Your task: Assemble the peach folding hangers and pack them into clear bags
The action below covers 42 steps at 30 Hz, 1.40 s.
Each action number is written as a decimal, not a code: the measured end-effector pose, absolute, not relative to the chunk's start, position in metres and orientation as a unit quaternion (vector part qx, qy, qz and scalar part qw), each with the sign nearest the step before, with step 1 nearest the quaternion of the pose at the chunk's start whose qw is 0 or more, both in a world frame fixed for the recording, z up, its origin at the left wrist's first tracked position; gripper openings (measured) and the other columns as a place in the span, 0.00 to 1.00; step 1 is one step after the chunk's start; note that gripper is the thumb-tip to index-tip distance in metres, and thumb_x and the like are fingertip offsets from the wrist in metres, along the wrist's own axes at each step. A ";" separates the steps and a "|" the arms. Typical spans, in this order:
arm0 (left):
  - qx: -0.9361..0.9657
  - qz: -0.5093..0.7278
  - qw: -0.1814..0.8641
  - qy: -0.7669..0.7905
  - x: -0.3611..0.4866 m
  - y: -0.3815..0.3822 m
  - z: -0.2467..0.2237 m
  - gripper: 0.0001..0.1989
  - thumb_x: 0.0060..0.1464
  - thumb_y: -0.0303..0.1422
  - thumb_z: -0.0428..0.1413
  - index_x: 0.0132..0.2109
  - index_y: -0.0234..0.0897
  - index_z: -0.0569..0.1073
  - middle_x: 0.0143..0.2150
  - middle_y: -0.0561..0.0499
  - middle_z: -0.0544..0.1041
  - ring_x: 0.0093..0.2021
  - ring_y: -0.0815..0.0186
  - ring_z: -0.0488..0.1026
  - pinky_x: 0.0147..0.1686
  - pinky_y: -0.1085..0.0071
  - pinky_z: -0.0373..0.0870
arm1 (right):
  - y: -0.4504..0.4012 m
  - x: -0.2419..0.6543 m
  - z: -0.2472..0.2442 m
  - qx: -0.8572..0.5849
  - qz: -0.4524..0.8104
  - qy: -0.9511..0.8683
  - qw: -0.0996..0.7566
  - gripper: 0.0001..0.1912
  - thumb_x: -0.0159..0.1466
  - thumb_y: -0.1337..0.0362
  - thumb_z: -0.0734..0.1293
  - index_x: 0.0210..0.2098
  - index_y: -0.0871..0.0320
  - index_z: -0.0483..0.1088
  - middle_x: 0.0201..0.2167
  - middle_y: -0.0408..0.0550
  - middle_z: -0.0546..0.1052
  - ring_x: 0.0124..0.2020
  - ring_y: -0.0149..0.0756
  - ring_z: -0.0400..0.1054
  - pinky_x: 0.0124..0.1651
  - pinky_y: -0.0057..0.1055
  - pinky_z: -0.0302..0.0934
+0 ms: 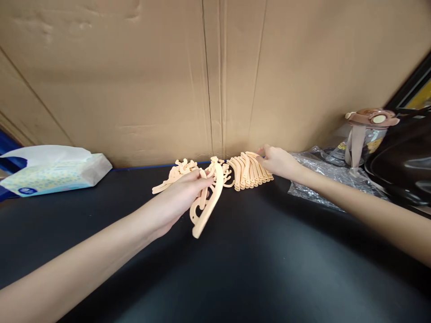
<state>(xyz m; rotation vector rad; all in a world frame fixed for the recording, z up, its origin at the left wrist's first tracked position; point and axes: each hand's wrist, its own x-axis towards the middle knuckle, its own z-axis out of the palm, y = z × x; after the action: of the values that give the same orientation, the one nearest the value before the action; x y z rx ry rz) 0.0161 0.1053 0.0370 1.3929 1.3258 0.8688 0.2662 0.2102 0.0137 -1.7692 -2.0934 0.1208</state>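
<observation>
My left hand (185,195) is closed on a peach plastic hanger part (211,207), a curved arm with a hooked piece beside it, lifted above the black surface. Behind this hand lies a loose heap of peach hooked pieces (183,168). To the right, several curved peach arms (247,172) lie side by side in a row. My right hand (271,159) is at the row's right end, its fingers bent by the rear ends of the arms; whether they grip one is hard to make out.
A tissue pack (57,172) lies at the left. Clear plastic wrap (313,179) and a bottle with a brown lid (365,134) are at the right, beside a dark glossy object (404,157). A cardboard wall (161,80) rises behind the black table (235,269).
</observation>
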 end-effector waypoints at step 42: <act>0.682 0.276 0.129 0.665 -0.027 0.142 0.043 0.11 0.53 0.44 0.54 0.39 0.44 0.70 0.22 0.51 0.70 0.28 0.54 0.68 0.30 0.69 0.53 | 0.170 0.242 0.067 -0.414 0.431 -0.612 0.518 0.08 0.65 0.68 0.57 0.38 0.59 0.67 0.19 0.40 0.65 0.16 0.25 0.52 0.16 0.26 0.45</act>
<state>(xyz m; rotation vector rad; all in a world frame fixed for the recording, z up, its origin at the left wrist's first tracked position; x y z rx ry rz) -0.0273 0.1415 0.0433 1.9829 1.9331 0.8012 0.2419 0.1700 0.0669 -0.9935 -1.4687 1.0345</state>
